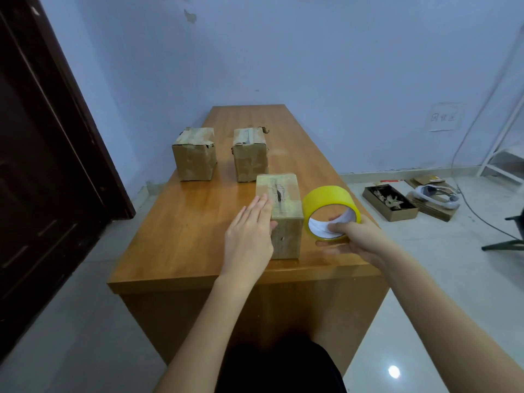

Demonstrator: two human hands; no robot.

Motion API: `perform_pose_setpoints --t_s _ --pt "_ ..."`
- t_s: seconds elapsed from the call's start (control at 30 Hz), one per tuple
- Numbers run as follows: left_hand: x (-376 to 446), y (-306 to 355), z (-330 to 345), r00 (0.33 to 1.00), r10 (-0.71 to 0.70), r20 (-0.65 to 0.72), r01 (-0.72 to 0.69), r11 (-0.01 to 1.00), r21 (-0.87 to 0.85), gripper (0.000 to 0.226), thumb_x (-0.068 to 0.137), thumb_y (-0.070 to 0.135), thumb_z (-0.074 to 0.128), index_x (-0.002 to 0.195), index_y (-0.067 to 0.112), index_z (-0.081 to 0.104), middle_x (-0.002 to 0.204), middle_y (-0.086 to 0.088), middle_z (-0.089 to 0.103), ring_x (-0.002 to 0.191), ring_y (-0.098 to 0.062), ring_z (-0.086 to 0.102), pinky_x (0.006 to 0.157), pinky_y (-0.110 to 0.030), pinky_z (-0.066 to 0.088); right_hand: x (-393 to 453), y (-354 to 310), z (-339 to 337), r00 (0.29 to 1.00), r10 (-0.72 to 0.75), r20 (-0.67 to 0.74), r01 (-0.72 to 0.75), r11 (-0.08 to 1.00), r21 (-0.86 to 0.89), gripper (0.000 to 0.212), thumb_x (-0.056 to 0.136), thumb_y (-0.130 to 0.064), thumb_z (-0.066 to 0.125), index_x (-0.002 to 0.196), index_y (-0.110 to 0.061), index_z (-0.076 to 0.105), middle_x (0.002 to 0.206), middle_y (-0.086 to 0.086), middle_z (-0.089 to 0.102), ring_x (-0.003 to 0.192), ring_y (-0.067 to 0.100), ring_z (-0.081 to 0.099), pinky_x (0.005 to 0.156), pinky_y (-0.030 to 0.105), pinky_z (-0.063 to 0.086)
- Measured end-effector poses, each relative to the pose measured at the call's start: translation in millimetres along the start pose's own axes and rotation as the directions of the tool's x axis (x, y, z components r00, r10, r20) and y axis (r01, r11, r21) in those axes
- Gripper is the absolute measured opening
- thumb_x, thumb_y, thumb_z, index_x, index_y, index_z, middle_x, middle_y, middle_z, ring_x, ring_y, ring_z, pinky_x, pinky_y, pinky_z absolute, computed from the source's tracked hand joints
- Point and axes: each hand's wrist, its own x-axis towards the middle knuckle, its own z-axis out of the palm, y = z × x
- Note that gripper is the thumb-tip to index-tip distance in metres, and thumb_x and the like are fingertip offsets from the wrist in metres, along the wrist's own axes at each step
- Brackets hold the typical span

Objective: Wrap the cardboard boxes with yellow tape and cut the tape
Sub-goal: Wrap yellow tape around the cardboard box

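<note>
Three cardboard boxes stand on a wooden table [184,239]. The nearest box [283,211] sits close to the front edge, its top seam split. My left hand [248,231] rests flat against that box's left side, fingers straight. Just right of the box, my right hand [351,239] grips a roll of yellow tape [326,205], thumb inside the core and fingers under the rim. Two more worn boxes stand farther back: a left box [194,156] and a right box [251,156]. No cutting tool is in view.
A dark door [42,165] stands left of the table. On the floor to the right lie an open tray of scraps [390,202], flat cardboard, a white device [436,195] and a cable. A black stand base [504,245] is at the far right.
</note>
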Motion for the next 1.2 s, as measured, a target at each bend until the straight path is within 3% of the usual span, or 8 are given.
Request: perform_pose_setpoints --t_s 0.1,0.2,0.3,0.4,0.5,0.8,1.03,1.2 --pt "0 -1 -1 1.000 -0.010 0.015 0.010 1.000 -0.022 0.049 0.101 0.029 0.039 0.148 0.019 0.029 0.152 0.002 0.032 0.141 -0.010 0.025 0.110 -0.021 0.009 -1 9 5 1.000 -0.009 0.019 0.007 0.995 0.103 0.010 0.094 -0.002 0.054 0.104 -0.003 0.051 0.100 0.021 0.064 0.074 0.032 0.072 0.059 0.040 0.061" --pt "0 -1 -4 0.997 0.037 0.062 -0.039 0.999 0.028 0.053 0.094 0.034 0.050 0.145 0.028 0.037 0.143 -0.005 0.048 0.134 -0.019 0.041 0.103 -0.032 0.036 -2 7 3 0.999 -0.031 0.025 0.029 0.997 0.069 0.008 0.094 -0.002 0.053 0.102 -0.004 0.051 0.098 0.021 0.066 0.075 0.031 0.072 0.059 0.038 0.061" --pt "1 1 -6 0.996 0.045 0.082 -0.053 0.995 0.089 0.049 0.087 0.037 0.062 0.134 0.027 0.053 0.133 -0.011 0.056 0.126 -0.025 0.051 0.094 -0.036 0.045 -2 8 1 0.998 -0.023 0.051 0.021 0.999 0.039 0.011 0.095 -0.004 0.053 0.106 -0.004 0.051 0.099 0.021 0.066 0.076 0.031 0.072 0.060 0.039 0.061" --pt "8 8 -8 0.993 0.080 0.083 -0.091 0.985 0.144 0.052 0.084 0.038 0.064 0.131 0.017 0.056 0.136 -0.012 0.053 0.130 -0.026 0.046 0.109 -0.040 0.031 -2 9 3 0.998 -0.020 0.056 0.018 0.999 0.037 0.013 0.096 -0.006 0.053 0.109 -0.005 0.051 0.099 0.020 0.066 0.074 0.030 0.072 0.057 0.037 0.059" --pt "16 19 -6 0.975 0.195 0.105 -0.209 0.966 0.154 0.066 0.088 0.041 0.057 0.139 0.002 0.042 0.153 -0.013 0.029 0.144 -0.024 0.021 0.114 -0.031 0.004 -1 8 3 0.999 -0.024 0.038 0.023 0.999 0.029 0.009 0.095 -0.005 0.053 0.104 -0.005 0.051 0.093 0.018 0.067 0.070 0.027 0.072 0.055 0.035 0.059" --pt "21 17 -1 0.960 0.228 0.160 -0.242 0.968 0.071 0.063 0.096 0.035 0.051 0.150 0.020 0.023 0.157 0.001 0.021 0.144 -0.013 0.017 0.115 -0.024 0.010 3 10 2 0.999 -0.026 0.041 0.025 0.999 0.026 0.010 0.095 -0.004 0.054 0.103 -0.004 0.051 0.092 0.019 0.067 0.069 0.027 0.072 0.057 0.038 0.060" --pt "21 12 6 0.971 0.220 0.095 -0.229 0.968 0.099 0.059 0.071 0.023 0.082 0.125 0.010 0.062 0.127 -0.009 0.061 0.116 -0.023 0.060 0.092 -0.033 0.049 8 19 5 0.998 -0.047 -0.038 0.051 0.993 0.109 0.019 0.090 -0.008 0.062 0.107 -0.004 0.056 0.113 0.023 0.063 0.082 0.030 0.071 0.060 0.036 0.058" --pt "18 7 2 0.980 0.197 -0.007 -0.196 0.977 0.080 0.060 0.063 0.027 0.087 0.117 0.010 0.067 0.118 -0.007 0.067 0.107 -0.021 0.065 0.079 -0.031 0.055 7 29 26 0.995 -0.095 -0.027 0.099 0.948 0.302 0.032 0.088 -0.020 0.067 0.117 -0.007 0.059 0.117 0.013 0.065 0.100 0.026 0.067 0.076 0.038 0.060"
